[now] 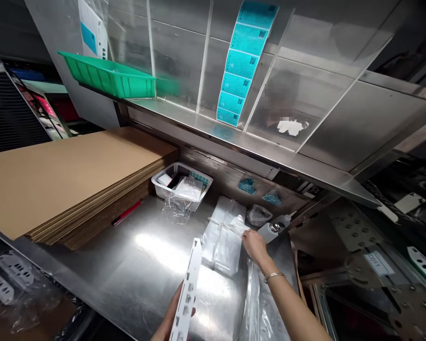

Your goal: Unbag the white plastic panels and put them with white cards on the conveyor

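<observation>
The left hand (172, 320) is holding a white perforated plastic strip (189, 289) up on edge near the tabletop's near side, its grip closed, with the fingers mostly hidden behind the strip. The right hand (254, 247) is reaching to the edge of a bundle of clear plastic bags (222, 237) tied with thin string, with the fingers bunched narrowly at the string. Whether they are pinching it or only touching it is impossible to tell. The bundle is lying flat toward the right side of the stainless steel tabletop (135, 284), well short of the far edge. A white bottle with a metal cap (271, 231) is lying just beside the right fingers, and a loose clear plastic sheet (259, 303) is sitting under the right forearm near the right edge.

Holding the strip clear of the bundle looks sensible, and a sure hold at the string seems wise, since the slick film could slide on steel.

Along the left edge, a stack of corrugated cardboard sheets (74, 180) is resting with a red marker (127, 211) at its foot. A white plastic tray (181, 182) is sitting at the far edge, with a clear bag (177, 208) spilling out. Above, a green plastic tray (106, 76) is sitting on a steel shelf.
</observation>
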{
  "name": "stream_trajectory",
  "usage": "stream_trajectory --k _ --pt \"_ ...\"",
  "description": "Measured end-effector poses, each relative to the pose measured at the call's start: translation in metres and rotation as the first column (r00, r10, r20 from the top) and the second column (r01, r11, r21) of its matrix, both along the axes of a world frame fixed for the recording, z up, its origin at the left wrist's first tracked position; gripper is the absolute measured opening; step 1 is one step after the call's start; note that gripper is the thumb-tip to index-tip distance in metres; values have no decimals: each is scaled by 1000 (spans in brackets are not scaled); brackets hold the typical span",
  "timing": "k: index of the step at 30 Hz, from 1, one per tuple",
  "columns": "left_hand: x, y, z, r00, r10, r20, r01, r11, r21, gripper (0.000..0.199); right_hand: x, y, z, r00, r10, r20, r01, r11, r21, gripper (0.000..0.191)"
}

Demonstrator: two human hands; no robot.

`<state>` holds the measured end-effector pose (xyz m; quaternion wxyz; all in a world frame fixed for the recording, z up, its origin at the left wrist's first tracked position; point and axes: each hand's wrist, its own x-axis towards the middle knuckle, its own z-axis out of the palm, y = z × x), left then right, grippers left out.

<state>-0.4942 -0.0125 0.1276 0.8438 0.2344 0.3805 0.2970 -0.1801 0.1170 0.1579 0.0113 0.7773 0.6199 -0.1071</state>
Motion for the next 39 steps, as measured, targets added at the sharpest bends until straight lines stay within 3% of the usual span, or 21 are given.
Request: stream_trajectory --k 3,7,11,14,16,22,25,28,34,39 --pt "-10 1 22 999 50 -1 -50 997 -53 86 -36 -9 -12 980 160 -120 -165 986 -30 16" --pt "-11 19 29 997 18 -70 -27 991 -130 64 -58 -3 -33 968 159 -193 -166 986 -19 29" --pt "-9 24 24 997 25 -70 -36 986 -160 62 -55 19 -48 955 74 -287 -92 995 -49 42" --pt "-10 20 26 996 52 -71 -65 976 -207 71 -53 32 -52 914 -11 -407 -54 987 -149 24" --pt "-11 19 29 994 90 -66 -103 967 -234 76 -51 34 -50 858 -76 -507 -46 974 -223 11" --pt "-15 18 32 971 226 73 -199 943 -266 84 -27 13 -24 586 -280 -761 51 949 -311 27" --pt "-15 16 39 938 241 248 -163 941 -298 88 -16 -3 -9 468 -337 -817 200 941 -274 42" --pt "-10 18 51 886 245 394 -142 951 -274 75 -17 -18 3 376 -291 -880 322 931 -170 47" --pt "7 41 57 760 90 643 -43 995 -88 58 -50 -49 18 324 -119 -939 323 947 -8 39" --pt "25 61 52 755 -60 653 79 997 0 59 -83 -75 12 396 58 -916 214 965 154 43"
